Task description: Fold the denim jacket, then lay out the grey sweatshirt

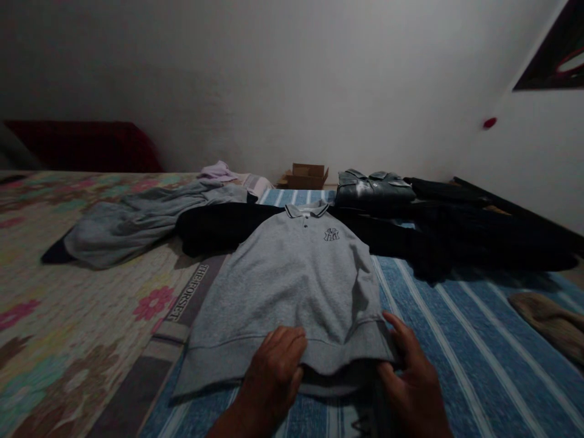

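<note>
A grey polo sweatshirt lay spread front-up at the centre of the frame, its collar pointing to the top and its hem to the bottom. Its long axis ran up the frame, leaning slightly right at the collar end, while its dark sleeves stretched out to both sides. At lower centre, the left hand had its fingers bent over the hem with the thumb close by, hiding part of the edge; whether it gripped the cloth, I could not tell. At lower right, the right hand was partly closed, holding the hem's corner between thumb and fingers. Beneath lay a blue striped sheet, with a floral bedspread filling the left. A crumpled grey garment sat close against the sleeve at centre left, with a lilac cloth above it. Dark clothes crowded the other sleeve at right, so its end could not be made out. Behind the collar, slightly right, was a folded dark jacket; a cardboard box stood at upper centre, and a brown cloth lay at the right edge.
</note>
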A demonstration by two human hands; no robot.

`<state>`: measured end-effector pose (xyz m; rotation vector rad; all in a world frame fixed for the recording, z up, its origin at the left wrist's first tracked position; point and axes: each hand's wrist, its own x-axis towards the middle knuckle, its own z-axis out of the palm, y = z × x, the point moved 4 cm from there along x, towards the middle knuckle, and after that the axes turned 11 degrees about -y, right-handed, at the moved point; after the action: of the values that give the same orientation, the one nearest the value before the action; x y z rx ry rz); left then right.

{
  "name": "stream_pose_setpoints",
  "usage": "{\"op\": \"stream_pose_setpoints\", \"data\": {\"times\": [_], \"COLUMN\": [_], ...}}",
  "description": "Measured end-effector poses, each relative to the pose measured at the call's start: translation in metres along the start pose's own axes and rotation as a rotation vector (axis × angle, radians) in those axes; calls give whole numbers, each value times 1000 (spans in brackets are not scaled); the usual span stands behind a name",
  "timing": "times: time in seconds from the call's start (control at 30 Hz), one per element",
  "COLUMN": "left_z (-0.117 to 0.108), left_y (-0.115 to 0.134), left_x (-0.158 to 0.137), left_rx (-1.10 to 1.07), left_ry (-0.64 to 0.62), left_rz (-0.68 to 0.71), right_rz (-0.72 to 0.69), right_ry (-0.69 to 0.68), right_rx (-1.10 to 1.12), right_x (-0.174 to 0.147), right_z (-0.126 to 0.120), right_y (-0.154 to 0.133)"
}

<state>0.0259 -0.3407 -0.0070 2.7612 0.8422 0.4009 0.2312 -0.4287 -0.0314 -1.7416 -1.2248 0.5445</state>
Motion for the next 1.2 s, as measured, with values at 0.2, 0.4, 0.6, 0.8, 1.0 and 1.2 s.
{"op": "stream_pose_setpoints", "data": {"times": [0.2, 0.4, 0.6, 0.8, 1.0, 1.2], "left_z": [-3, -6, -4, -9, -9, -10], "left_y": [-3, -5, -2, 2, 2, -9], "left_x": [-2, -1, -6, -10, -14, -15], "left_rx": [36, 29, 54, 35, 33, -18], "left_ry": [43, 30, -35, -97, -110, -312], "left_rz": [-36, -28, 10, 33, 82, -28], "right_rz": [-267, -324, -335, -435, -652, -587], "right_ry": [-29, -92, -136, -137, -48, -165], "right_rx": [-352, -768, -794, -818, -763, -666], "right_x": [-12, -21, -28, -28, -30, -35], "right_z": [-8, -15, -20, -26, -36, -37], "right_y": [15, 23, 28, 34, 39, 50]}}
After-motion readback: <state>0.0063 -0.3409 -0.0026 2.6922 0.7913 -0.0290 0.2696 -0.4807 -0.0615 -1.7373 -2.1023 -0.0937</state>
